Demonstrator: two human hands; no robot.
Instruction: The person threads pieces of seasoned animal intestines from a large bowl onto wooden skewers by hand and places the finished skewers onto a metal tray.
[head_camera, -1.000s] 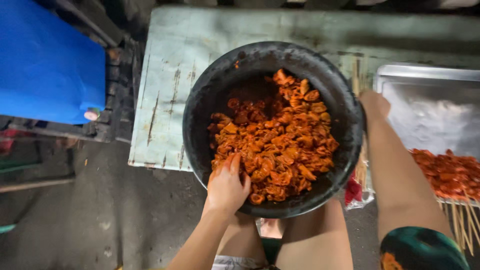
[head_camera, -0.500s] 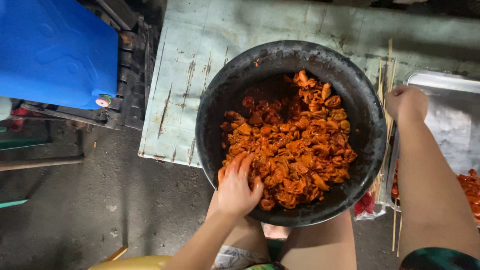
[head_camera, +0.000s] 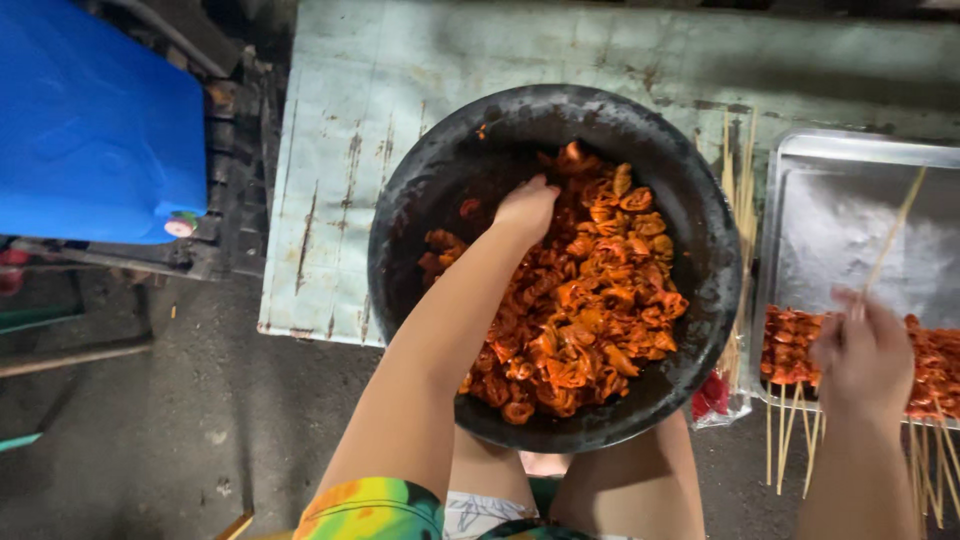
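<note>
Orange-red marinated meat pieces (head_camera: 585, 300) fill the right half of a big black bowl (head_camera: 420, 210) that sits on the person's lap, its far side over the near edge of a worn pale-green surface (head_camera: 400, 70). The left hand (head_camera: 525, 208) is dug into the far side of the pile, fingers curled down among the pieces; can't tell if it's actually got one. The right hand (head_camera: 862, 352) is pinched shut on a thin bamboo skewer (head_camera: 893, 235), held over the metal tray (head_camera: 850, 150) where finished skewers (head_camera: 935, 360) lie.

I'd say pick one piece at a time and keep the skewer tip pointed away from the fingers.

Room-wise: loose sticks (head_camera: 738, 170) fill the gap between bowl and tray, so it's tight on that side. The blue crate (head_camera: 95, 120) on the left is well apart.
</note>
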